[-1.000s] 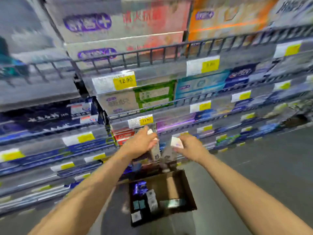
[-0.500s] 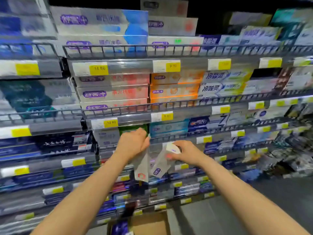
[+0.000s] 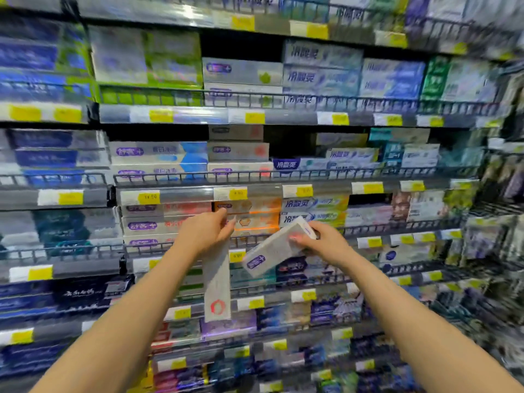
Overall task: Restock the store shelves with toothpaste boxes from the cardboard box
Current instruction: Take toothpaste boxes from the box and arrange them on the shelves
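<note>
head view, facing a wall of store shelves (image 3: 283, 188) that fills the frame from edge to edge. each tier has a dark wire rail along its front lip and a grey price strip carrying yellow price tags (image 3: 238, 193); the print on the tags is too blurred to read. the tiers are stocked with long toothpaste cartons lying flat and stacked, in white, blue, green and orange. the outer edges of the picture are smeared, so the goods at far right cannot be made out.

left hand (image 3: 205, 232), raised before the middle tier, grips the top end of a pale toothpaste box (image 3: 217, 285) that hangs upright below the fist, a red mark near its lower end. right hand (image 3: 323, 242), just beside it, grasps a second toothpaste box (image 3: 272, 251) by its upper end, fingers wrapped over the edge; this box is tilted, its lower end with a purple logo pointing down toward the left. the two boxes lie near one another; whether they touch cannot be told. both are held in the air in front of the orange cartons (image 3: 249, 217), clear of the shelf.
</note>
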